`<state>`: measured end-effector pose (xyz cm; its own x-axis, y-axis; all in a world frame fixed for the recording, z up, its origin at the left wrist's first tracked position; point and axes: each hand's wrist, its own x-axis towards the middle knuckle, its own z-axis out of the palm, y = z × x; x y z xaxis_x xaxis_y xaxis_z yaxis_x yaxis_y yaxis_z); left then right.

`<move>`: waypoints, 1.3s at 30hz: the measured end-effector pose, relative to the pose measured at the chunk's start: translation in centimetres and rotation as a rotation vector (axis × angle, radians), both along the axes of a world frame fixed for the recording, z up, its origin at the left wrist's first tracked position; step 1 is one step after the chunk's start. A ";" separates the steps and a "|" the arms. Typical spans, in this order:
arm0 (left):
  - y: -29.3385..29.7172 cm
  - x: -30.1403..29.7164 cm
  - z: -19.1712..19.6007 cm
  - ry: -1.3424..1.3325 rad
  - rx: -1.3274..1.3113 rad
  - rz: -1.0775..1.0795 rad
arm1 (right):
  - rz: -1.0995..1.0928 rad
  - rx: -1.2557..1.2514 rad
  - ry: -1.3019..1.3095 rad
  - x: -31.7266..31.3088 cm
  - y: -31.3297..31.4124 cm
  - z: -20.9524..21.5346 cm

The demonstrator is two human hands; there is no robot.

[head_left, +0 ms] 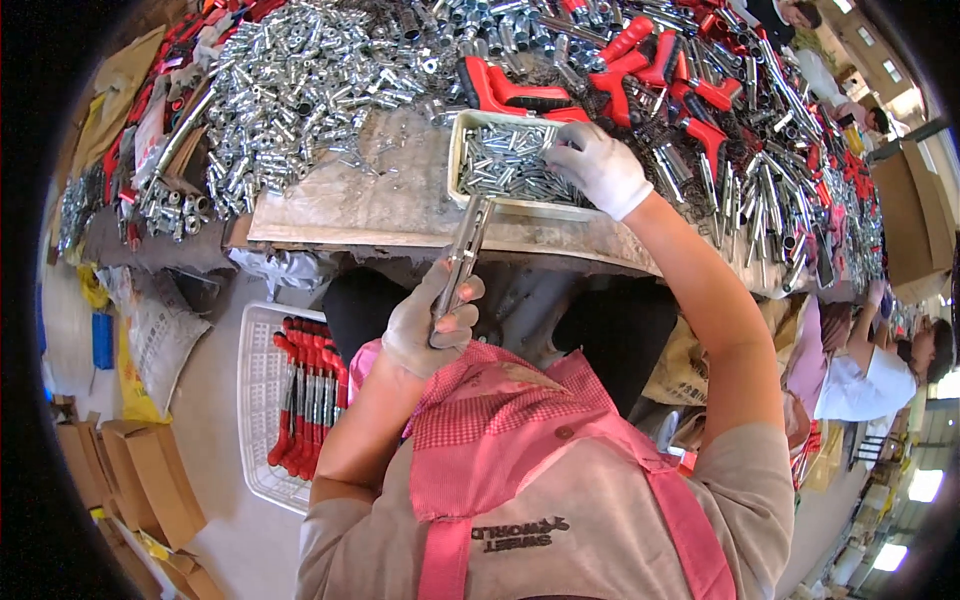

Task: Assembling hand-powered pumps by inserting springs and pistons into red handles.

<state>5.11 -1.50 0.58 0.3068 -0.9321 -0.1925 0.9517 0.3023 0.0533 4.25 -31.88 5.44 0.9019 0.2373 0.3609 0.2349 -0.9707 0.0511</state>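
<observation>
In my gloved left hand (428, 328), a slotted metal tube (466, 245) is gripped upright and slightly tilted, its upper end near the table's front edge. The fingers wrap around its lower part. My gloved right hand (605, 175) is over the right side of a white tray (530, 205), with thumb and fingers drawn together in a pinch. Whatever lies between those fingertips is too small to make out. Many short metal pins (500, 165) lie loose inside the tray.
A large heap of small metal fittings (300, 110) covers the table's left side. Red plastic handles (625, 85), springs and metal rods (765, 205) lie to the right. A white basket (258, 400) of red-handled tools stands on the floor at left. Another person (865, 385) sits far right.
</observation>
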 end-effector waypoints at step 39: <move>0.2 -3.0 1.5 -0.778 0.360 -0.248 | 0.048 2.386 0.779 -11.3 11.0 -3.2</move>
<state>2.09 -1.34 2.07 0.2706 -0.9123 -0.3074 0.6423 -0.0668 0.7635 -7.03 -20.83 2.28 0.9461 0.1421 -0.2912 -0.3016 0.7144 -0.6314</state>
